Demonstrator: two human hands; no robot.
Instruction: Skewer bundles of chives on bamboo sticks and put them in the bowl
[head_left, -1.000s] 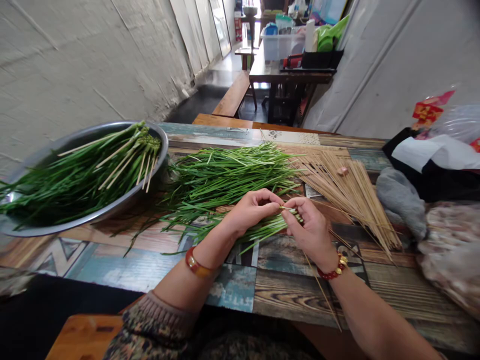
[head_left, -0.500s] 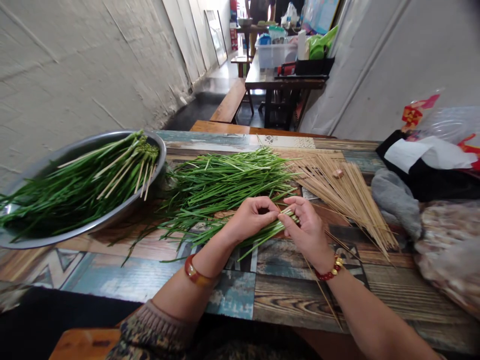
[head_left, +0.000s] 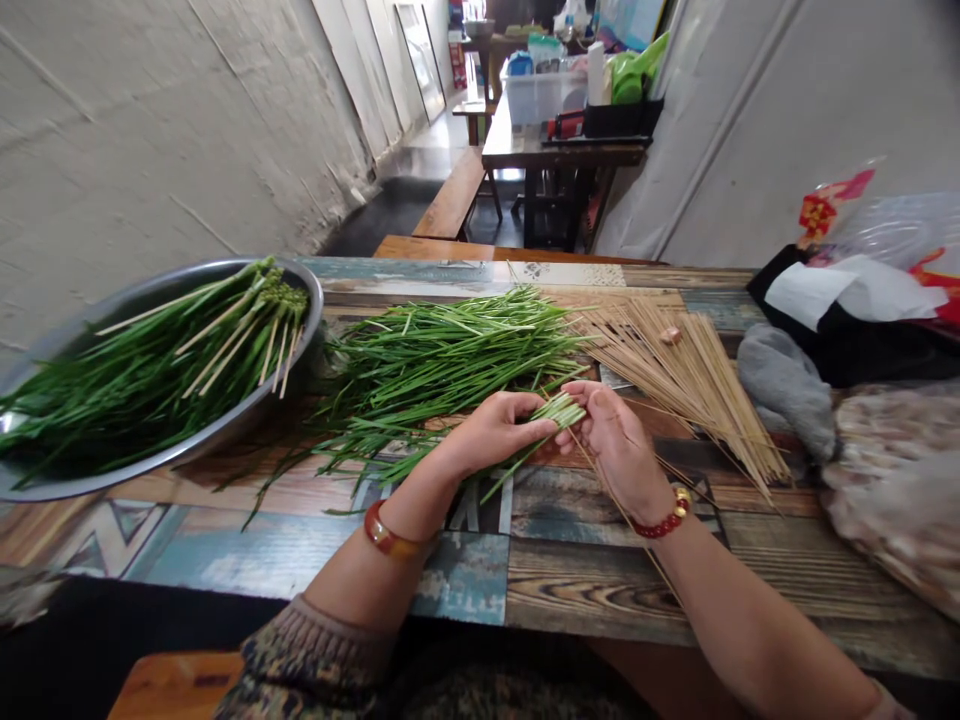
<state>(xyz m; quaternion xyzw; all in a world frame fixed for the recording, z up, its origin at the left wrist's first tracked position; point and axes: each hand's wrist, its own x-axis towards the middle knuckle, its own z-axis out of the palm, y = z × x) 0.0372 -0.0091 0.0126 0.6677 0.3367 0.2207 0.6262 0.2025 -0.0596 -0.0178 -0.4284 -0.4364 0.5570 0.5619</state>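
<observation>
Closed around a small bunch of garlic chives (head_left: 561, 410), my left hand (head_left: 501, 432) keeps the pale cut ends pointing right. My right hand (head_left: 619, 440) has its fingers curled about those ends, with the thumb raised beside them. A thin bamboo skewer (head_left: 637, 535) slants from the bunch down past my right wrist; whether it pierces the stems is hidden. Just beyond my hands lies a loose heap of chives (head_left: 450, 350). Many bare skewers (head_left: 697, 390) are fanned out to the right of the heap.
On the left, a metal basin (head_left: 319, 310) holds skewered chives (head_left: 187, 350). A grey bag (head_left: 787, 390), a clear bag of pale pieces (head_left: 892, 490) and a black bag with white paper (head_left: 817, 290) stand at the right. Another table (head_left: 562, 155) and a bench (head_left: 450, 195) are behind.
My right hand has turned, its thumb lifting off the stems, and more of the bunch's cut ends shows. My left hand stays around the bunch. The camera view has shifted slightly.
</observation>
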